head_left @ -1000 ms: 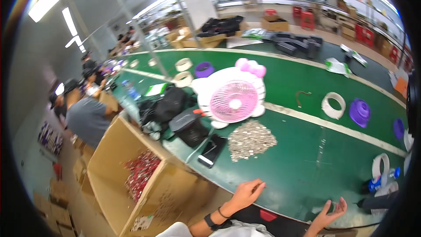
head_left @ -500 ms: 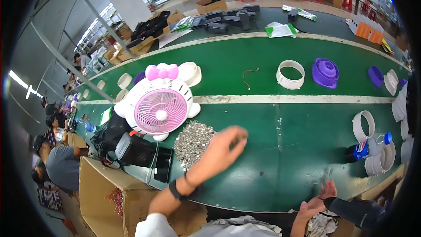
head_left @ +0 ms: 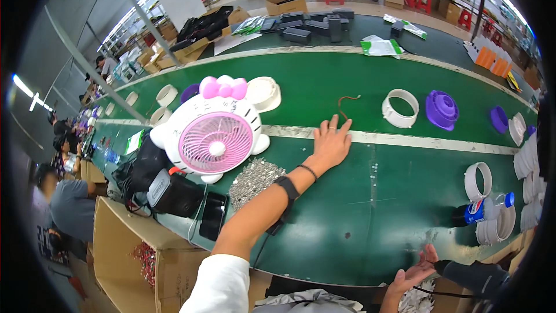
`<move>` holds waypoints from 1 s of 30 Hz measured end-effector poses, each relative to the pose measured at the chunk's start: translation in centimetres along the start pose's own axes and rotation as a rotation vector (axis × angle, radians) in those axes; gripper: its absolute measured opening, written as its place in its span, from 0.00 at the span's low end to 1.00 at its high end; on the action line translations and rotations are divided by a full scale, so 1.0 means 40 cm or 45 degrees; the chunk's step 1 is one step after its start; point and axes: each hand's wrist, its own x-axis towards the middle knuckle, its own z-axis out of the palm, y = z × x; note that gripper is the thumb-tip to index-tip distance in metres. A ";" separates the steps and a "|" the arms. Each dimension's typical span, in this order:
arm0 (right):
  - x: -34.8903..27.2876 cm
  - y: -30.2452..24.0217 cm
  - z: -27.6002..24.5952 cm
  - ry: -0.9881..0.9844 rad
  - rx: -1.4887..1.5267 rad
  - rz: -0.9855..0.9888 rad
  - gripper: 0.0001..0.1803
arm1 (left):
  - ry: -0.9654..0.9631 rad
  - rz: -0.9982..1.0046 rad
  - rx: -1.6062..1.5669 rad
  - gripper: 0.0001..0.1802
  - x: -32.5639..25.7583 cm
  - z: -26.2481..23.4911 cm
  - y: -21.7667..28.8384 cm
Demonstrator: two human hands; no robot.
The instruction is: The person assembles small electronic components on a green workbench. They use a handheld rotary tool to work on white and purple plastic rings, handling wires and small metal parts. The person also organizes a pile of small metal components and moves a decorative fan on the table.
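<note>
My left hand (head_left: 332, 144) reaches over the white strip along the green table, fingers spread and palm down. Its fingertips are beside a thin red-brown wire (head_left: 343, 104); whether they touch is unclear. Under my left forearm lies a heap of small silver metal pieces (head_left: 255, 181), too small to name surely. Left of the heap, a white cat-head fan (head_left: 215, 139) with pink grille and bow stands tilted. At the lower right, my right hand (head_left: 414, 269) is turned palm up, fingers apart. A dark cylindrical tool (head_left: 478, 278) with a cord lies against its fingers.
White rings (head_left: 400, 109), a purple round housing (head_left: 442, 110) and a blue-labelled bottle (head_left: 479, 211) are to the right. A black phone (head_left: 213, 215) and a black device (head_left: 174, 194) lie left, above an open cardboard box (head_left: 124, 255). Several people work at far left.
My left hand has moved from beside the metal heap, far and to the right, toward the wire, and its fingers have spread. The view has shifted slightly; my right hand keeps its pose.
</note>
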 end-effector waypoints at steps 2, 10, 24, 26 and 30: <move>-0.002 0.000 0.007 0.024 0.000 -0.019 0.63 | -0.003 0.032 -0.011 0.28 -0.003 -0.001 -0.004; 0.009 0.008 0.005 0.006 0.074 -0.008 0.55 | 0.001 0.097 0.024 0.24 -0.031 -0.032 -0.009; 0.005 0.040 -0.011 -0.018 0.112 -0.079 0.36 | 0.049 0.074 -0.076 0.20 -0.009 0.004 0.013; 0.007 0.035 -0.011 -0.002 0.128 -0.080 0.33 | -0.017 0.117 -0.092 0.18 -0.007 -0.017 0.002; 0.007 0.003 0.000 -0.008 0.146 -0.036 0.33 | -0.217 0.189 -0.095 0.21 0.005 -0.055 -0.031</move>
